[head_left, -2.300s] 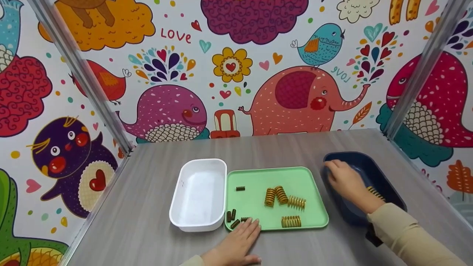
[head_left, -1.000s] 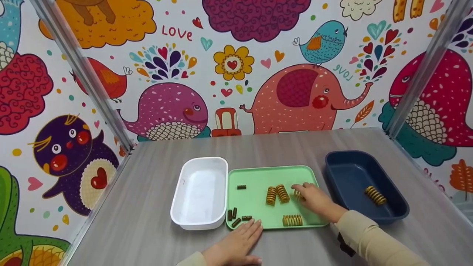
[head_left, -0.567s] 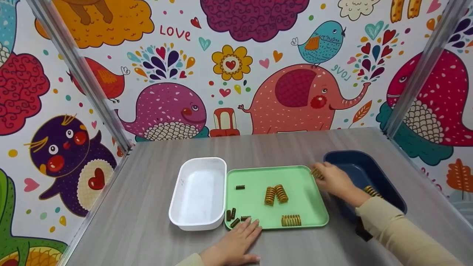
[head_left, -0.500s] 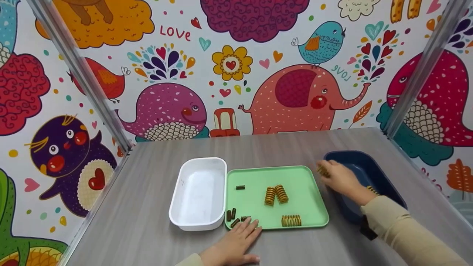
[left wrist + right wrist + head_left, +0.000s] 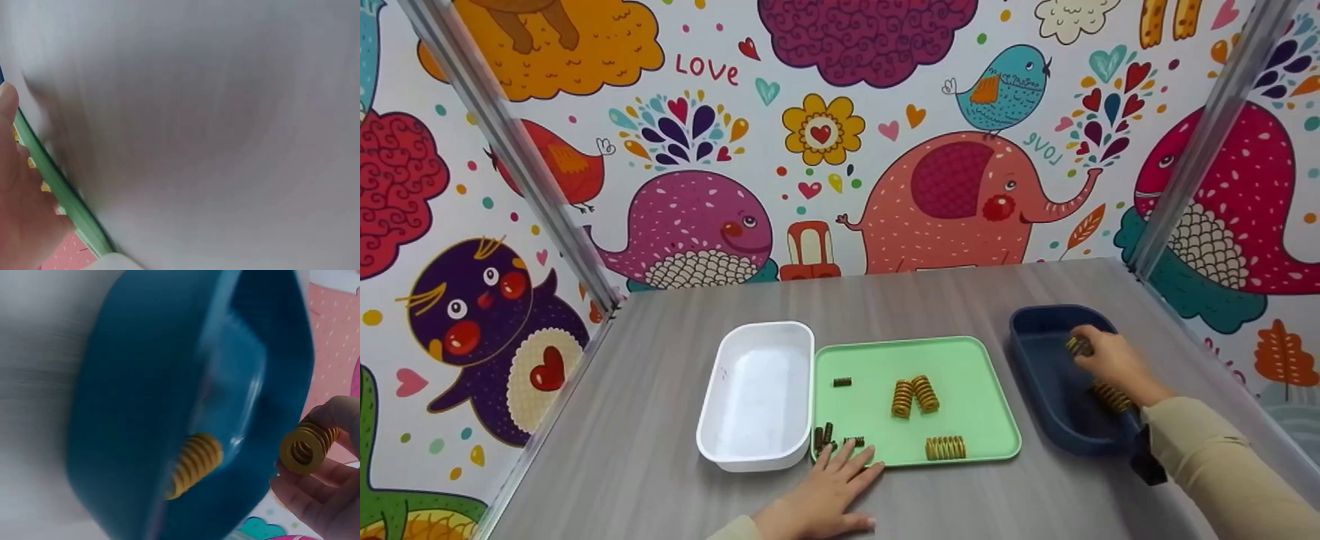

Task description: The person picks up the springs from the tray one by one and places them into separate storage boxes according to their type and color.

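The bench [image 5: 885, 307] carries everything I'm working over. The blue bin [image 5: 1054, 401] sits under the right grip [image 5: 1121, 364], its long side running toward and away from the person. The green tray [image 5: 982, 397] is left of that grip, and the white bin [image 5: 761, 394] lies farther left, past the tray. The left grip [image 5: 819, 501] rests on the tray's near edge, fingers straight and spread, holding nothing.

In the right grip I have a gold spring [image 5: 1080, 346] pinched between thumb and fingers. The relation I'd steer by: bare bin floor seems to lie beneath it, while a second gold spring [image 5: 1111, 396] lies in the bin nearer the person, below the wrist. From the right wrist, the held spring's round end faces me and its long axis runs back into the fingers; its height I can't tell.

Left of the right grip, on the tray, one gold spring [image 5: 901, 398] and its neighbour [image 5: 925, 394] converge at their far ends; a crosswise spring [image 5: 945, 448] lies nearer the left grip. Small dark springs [image 5: 829, 433] cluster at the left fingertips.
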`<action>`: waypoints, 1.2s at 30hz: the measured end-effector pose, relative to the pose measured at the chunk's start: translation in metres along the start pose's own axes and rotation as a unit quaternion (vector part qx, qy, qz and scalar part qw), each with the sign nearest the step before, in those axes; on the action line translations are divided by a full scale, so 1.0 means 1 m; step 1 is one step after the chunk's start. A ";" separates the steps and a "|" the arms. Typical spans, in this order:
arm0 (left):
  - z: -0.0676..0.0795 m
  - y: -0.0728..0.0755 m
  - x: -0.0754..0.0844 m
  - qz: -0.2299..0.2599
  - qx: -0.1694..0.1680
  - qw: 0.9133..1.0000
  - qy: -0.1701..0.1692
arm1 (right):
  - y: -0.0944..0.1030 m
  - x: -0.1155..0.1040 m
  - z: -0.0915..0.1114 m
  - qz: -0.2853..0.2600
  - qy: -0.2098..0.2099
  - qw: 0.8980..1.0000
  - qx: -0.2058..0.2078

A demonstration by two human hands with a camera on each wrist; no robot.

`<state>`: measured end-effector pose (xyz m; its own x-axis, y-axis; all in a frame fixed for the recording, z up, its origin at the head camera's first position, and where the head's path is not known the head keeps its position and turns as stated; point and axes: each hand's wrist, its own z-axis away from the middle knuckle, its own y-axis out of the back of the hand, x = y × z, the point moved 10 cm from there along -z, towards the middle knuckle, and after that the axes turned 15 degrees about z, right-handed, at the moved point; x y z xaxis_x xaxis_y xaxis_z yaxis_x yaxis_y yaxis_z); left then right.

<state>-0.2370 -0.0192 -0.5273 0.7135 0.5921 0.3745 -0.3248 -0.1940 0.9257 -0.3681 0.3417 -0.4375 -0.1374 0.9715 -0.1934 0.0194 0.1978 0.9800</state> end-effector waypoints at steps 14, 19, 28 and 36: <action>0.002 0.003 -0.002 -0.015 0.017 0.999 -0.024 | -0.042 0.004 0.008 0.009 -0.001 0.999 -0.049; 0.004 0.004 -0.001 -0.012 0.014 0.999 -0.028 | -0.050 0.009 0.009 0.026 -0.005 0.998 -0.055; 0.005 0.006 -0.004 -0.018 0.009 1.000 -0.017 | -0.059 0.011 0.013 0.049 -0.015 0.996 -0.066; 0.003 0.007 -0.008 -0.033 0.007 0.999 -0.007 | -0.061 0.009 0.011 0.067 -0.019 0.995 -0.068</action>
<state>-0.2430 -0.0279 -0.5238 0.7415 0.5939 0.3123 -0.2676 -0.1651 0.9493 -0.3593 0.3397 -0.4994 -0.1043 0.9927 -0.0604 -0.1005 0.0499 0.9937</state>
